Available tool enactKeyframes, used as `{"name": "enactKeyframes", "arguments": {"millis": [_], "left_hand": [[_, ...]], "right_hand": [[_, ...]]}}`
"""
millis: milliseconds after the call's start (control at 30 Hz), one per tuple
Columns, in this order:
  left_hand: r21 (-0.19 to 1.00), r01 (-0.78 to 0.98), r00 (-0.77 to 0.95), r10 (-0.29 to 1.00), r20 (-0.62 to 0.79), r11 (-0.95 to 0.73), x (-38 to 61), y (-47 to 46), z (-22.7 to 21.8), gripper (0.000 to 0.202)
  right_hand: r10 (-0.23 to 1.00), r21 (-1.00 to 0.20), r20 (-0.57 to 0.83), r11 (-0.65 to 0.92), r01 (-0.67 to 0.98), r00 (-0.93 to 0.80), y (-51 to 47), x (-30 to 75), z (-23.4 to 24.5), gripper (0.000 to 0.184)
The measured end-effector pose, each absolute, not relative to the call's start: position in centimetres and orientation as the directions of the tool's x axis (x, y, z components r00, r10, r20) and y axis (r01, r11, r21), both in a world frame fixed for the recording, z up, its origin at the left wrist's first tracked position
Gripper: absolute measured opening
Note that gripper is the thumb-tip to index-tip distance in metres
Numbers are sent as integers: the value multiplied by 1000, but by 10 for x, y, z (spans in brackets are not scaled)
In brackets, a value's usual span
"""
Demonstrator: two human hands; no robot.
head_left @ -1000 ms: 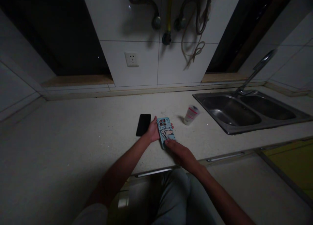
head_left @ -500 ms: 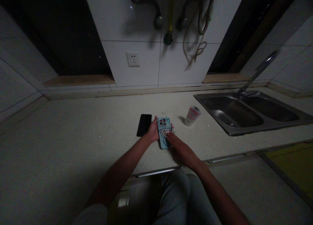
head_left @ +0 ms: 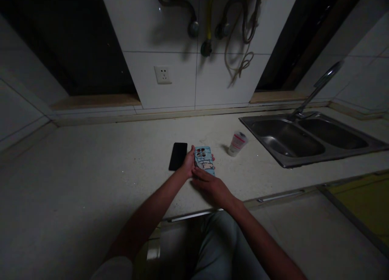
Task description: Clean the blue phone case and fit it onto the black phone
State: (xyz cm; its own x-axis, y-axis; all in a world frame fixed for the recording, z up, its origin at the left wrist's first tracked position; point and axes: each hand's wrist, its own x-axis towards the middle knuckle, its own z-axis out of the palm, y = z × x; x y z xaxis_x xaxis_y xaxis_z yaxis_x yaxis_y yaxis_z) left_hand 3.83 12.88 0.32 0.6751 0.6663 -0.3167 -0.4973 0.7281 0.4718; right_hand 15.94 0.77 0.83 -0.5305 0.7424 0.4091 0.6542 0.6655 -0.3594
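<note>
A light blue phone case (head_left: 204, 159) with a cartoon print and camera cut-outs lies on the pale countertop (head_left: 100, 166). My left hand (head_left: 189, 165) grips its left edge, with fingertips showing past its right side. My right hand (head_left: 210, 186) covers the case's near end, fingers curled over it. A black phone (head_left: 178, 156) lies flat just left of my left hand, untouched.
A small white bottle (head_left: 237, 143) with a red label stands right of the case. A steel double sink (head_left: 306, 137) with a tap fills the right side. On the tiled wall behind are a socket (head_left: 163, 74) and hanging hoses (head_left: 231, 28). The counter's front edge runs under my wrists.
My right hand has slid left and up along the case's near end, covering more of it. The left hand keeps its grip; the case stays in place.
</note>
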Motion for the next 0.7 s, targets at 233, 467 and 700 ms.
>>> {"name": "enactKeyframes", "arguments": {"millis": [233, 467, 700], "left_hand": [[462, -541, 654, 697, -296, 703, 36, 132, 3, 69], [418, -560, 668, 688, -284, 715, 35, 132, 4, 72], [422, -549, 687, 677, -264, 722, 33, 134, 1, 75]], "right_hand": [[674, -290, 455, 730, 619, -581, -12, 165, -2, 24], [732, -328, 442, 670, 666, -518, -25, 198, -10, 45], [715, -309, 516, 669, 676, -472, -12, 207, -8, 55]]}}
